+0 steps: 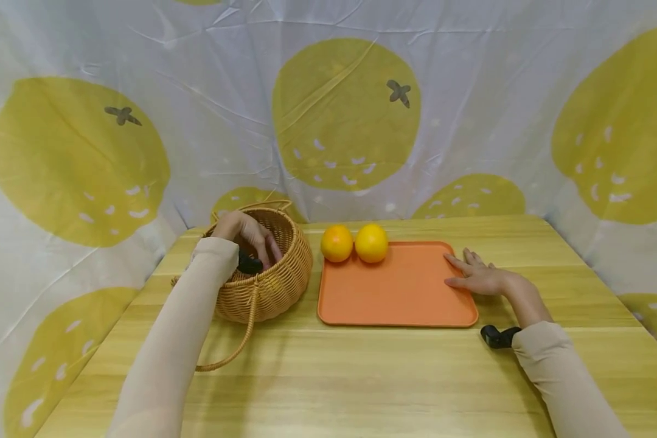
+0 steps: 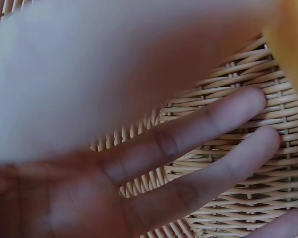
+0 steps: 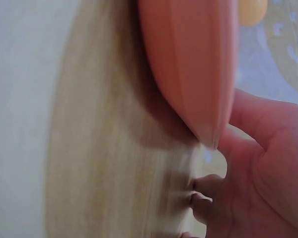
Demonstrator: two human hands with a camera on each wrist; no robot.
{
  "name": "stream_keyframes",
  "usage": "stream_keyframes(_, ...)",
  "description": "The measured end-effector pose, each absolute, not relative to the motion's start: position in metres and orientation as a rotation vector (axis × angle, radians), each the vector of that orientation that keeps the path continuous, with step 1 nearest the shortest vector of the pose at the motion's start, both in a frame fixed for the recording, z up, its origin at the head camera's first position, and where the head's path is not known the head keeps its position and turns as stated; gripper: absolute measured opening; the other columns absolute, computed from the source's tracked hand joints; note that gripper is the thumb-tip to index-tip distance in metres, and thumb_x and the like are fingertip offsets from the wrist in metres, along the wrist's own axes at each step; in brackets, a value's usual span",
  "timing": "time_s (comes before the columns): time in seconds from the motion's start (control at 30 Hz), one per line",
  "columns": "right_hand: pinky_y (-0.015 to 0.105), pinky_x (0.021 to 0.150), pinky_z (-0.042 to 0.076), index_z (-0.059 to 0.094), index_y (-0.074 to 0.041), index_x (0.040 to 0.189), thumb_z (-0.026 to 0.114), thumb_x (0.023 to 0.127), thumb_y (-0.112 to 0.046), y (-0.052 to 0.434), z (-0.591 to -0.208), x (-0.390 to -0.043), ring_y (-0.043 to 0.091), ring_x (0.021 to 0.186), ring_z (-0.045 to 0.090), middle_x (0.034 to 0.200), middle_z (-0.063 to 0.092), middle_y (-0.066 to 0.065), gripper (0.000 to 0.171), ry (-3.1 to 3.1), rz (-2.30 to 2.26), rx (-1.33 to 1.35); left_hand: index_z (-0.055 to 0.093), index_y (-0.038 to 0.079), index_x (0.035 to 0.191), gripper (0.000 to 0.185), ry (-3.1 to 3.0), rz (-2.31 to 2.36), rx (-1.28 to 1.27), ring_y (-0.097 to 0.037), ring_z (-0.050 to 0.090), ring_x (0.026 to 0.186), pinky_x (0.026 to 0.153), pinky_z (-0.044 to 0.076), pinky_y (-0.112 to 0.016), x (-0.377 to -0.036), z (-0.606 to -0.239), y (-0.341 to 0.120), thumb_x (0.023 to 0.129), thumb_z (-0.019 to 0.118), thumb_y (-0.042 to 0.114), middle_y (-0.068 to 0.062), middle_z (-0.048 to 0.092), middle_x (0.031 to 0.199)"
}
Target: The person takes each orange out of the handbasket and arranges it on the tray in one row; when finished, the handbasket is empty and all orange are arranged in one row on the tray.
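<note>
Status: two fruits, an orange (image 1: 336, 243) and a yellower one (image 1: 371, 243), sit touching each other at the far left corner of the orange tray (image 1: 394, 298); judged approx. partway through moving fruit from basket to tray. The wicker basket (image 1: 285, 277) stands just left of the tray on the wooden table (image 1: 361, 377), with at least one more yellow fruit (image 2: 294, 49) inside, seen at the edge of the left wrist view. Left hand (image 1: 249, 234) is down in the basket; fingers (image 2: 208, 121) straight and slightly apart against the weave, gripping nothing as far as shown, the fruit just beside them. Right hand (image 1: 479, 277) lies flat at the tray's right edge, fingers extended and relaxed, tips on the rim, holding nothing. Whether more fruit lies deeper in the basket: can't tell.
</note>
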State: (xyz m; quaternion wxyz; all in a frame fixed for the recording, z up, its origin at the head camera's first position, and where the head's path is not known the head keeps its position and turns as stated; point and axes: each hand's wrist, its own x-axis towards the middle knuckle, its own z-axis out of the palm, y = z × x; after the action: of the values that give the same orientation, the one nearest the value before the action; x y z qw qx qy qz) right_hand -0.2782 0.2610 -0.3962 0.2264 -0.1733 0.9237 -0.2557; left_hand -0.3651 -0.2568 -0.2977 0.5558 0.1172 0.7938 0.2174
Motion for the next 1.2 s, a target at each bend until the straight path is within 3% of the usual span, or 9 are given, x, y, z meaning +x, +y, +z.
stream_keyframes(0.27,0.078,0.112,-0.017,0.009,0.001,0.165,0.055,0.106,-0.043,0.259,-0.398,-0.277,0.061,0.148,-0.022,0.161,-0.021,0.042,0.086,2.534,-0.717,-0.473,0.076,0.017,0.120,0.031,1.798,0.543,0.293,-0.012,0.063,0.119,0.112,0.047,-0.034,-0.364,-0.301,-0.252,0.098,0.064,-0.001,0.006,0.073,0.117)
stream_keyframes(0.53,0.078,0.112,-0.016,0.010,0.000,0.165,0.055,0.106,-0.044,0.260,-0.403,-0.274,0.060,0.149,-0.021,0.162,-0.020,0.042,0.086,2.525,-0.726,-0.472,0.076,0.016,0.123,0.034,1.755,0.528,0.354,-0.009,0.067,0.107,0.094,0.054,-0.026,-0.362,-0.307,-0.250,0.100,0.060,-0.004,0.007,0.074,0.114)
stream_keyframes(0.77,0.078,0.113,-0.016,0.009,0.000,0.165,0.054,0.107,-0.044,0.259,-0.396,-0.279,0.061,0.149,-0.020,0.162,-0.020,0.042,0.086,2.548,-0.704,-0.482,0.081,0.025,0.110,0.051,1.600,0.647,0.448,-0.008,0.068,0.105,0.092,0.054,-0.023,-0.365,-0.300,-0.251,0.099,0.051,-0.016,0.006,0.075,0.117)
stream_keyframes(1.0,0.079,0.114,-0.013,0.010,0.001,0.165,0.053,0.106,-0.046,0.260,-0.394,-0.280,0.062,0.149,-0.018,0.162,-0.017,0.042,0.086,2.556,-0.686,-0.496,0.083,0.025,0.106,0.037,1.703,0.570,0.381,-0.009,0.067,0.114,0.101,0.053,-0.027,-0.362,-0.296,-0.249,0.101,0.059,-0.002,0.009,0.076,0.116)
stream_keyframes(1.2,0.078,0.115,-0.012,0.011,0.000,0.165,0.054,0.106,-0.046,0.261,-0.396,-0.279,0.061,0.150,-0.017,0.163,-0.016,0.042,0.087,2.548,-0.695,-0.498,0.080,0.023,0.110,0.032,1.711,0.465,0.372,-0.008,0.065,0.106,0.094,0.053,-0.025,-0.363,-0.302,-0.246,0.103,0.058,0.000,0.009,0.075,0.112)
